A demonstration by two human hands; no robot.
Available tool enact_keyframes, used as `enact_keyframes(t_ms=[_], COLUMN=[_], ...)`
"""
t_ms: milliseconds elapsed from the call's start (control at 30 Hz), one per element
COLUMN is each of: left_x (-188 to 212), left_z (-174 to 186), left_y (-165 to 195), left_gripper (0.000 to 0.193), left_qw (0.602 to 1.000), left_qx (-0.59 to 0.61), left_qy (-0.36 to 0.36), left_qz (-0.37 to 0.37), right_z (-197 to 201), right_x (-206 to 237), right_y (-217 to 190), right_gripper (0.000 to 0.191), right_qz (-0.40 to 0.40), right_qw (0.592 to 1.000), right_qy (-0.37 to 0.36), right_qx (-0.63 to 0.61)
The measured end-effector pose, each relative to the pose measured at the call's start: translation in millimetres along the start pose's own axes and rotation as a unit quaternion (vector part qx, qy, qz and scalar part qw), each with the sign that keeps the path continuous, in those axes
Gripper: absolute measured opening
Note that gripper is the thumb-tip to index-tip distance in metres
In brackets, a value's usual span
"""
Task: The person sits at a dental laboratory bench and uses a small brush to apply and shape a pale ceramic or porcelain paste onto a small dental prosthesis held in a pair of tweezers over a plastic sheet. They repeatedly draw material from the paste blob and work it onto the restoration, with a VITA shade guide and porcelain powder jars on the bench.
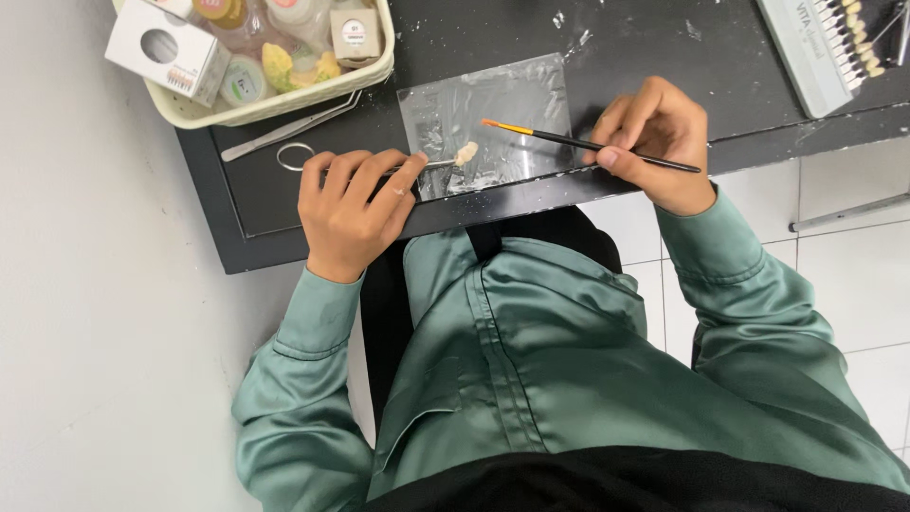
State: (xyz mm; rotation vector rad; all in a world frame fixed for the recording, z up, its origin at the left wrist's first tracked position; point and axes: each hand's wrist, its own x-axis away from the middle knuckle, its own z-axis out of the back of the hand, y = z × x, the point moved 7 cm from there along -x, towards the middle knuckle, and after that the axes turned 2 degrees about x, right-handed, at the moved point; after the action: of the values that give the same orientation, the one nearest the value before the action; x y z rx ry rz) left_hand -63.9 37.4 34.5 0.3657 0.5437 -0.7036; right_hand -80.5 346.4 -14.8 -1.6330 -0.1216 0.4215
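My left hand (353,204) grips a thin metal holder (438,164) whose tip carries a small cream tooth-shaped piece (465,152), held over a clear glass slab (512,95) on the black table. My right hand (654,137) pinches a fine black brush (607,147) by its handle. The brush's orange tip (493,124) points left and hovers just above and to the right of the cream piece, not quite touching it.
A cream basket (284,100) with small jars and boxes stands at the table's back left. Metal tweezers (289,128) and scissor-like forceps (296,156) lie in front of it. A tooth shade guide (825,43) lies at the back right. White wall on the left, tiled floor on the right.
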Motion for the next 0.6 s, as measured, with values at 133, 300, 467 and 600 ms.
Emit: enact_keyframes(t_ms=[133,300,467,600], left_x=[1.0,1.6,1.5,2.0], left_z=[-0.6,-0.7,-0.7,-1.2], left_y=[-1.1,-1.2,-1.8,-1.7], left_gripper=[0.036,0.036,0.035,0.036], left_qw=[1.0,1.0,1.0,1.0], left_qx=[-0.001,0.002,-0.001,-0.003], left_qy=[0.0,-0.001,0.002,-0.001], left_qz=[-0.002,-0.005,-0.004,-0.003], right_z=[-1.6,-3.5,-4.3,-4.9], right_x=[-1.0,-4.2,-3.0,-3.6], right_y=[0.0,-0.2,-1.1,-0.7], right_gripper=[0.027,0.026,0.025,0.025], right_qz=[0.011,0.011,0.003,0.009], right_qw=[1.0,0.999,1.0,0.999], right_qy=[-0.013,-0.021,-0.02,-0.025], right_qx=[0.02,0.032,0.023,0.03])
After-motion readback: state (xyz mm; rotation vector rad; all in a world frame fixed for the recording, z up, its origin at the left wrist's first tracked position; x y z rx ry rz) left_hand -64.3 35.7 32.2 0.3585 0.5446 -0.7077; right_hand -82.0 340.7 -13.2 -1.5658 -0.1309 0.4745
